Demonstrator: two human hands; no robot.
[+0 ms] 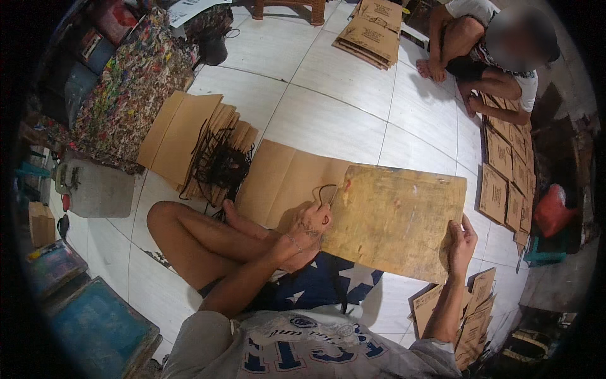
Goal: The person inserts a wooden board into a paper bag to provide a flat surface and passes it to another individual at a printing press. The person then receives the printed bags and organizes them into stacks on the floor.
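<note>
A yellowish, worn flat board [398, 221] is held over my lap, tilted. My right hand [462, 243] grips its right edge, thumb on top and fingers behind. My left hand [308, 230] is closed by the board's left edge, and a short dark cord [327, 187] loops up from its fingers. Beneath that hand lies a brown paper bag or folded card sheet [278, 177], partly covered by the board. Just left of it stands a stack of brown folded pieces [183, 136], with a tangle of dark cords [221, 161] on top.
Printed brown flat bags [369, 35] are piled at the back, and more rows [505, 164] lie at right beside a crouching person [492, 57]. Others [473, 322] lie near my right arm. A shredded-scrap bale [139, 88] and a blue-topped frame [104, 328] stand left.
</note>
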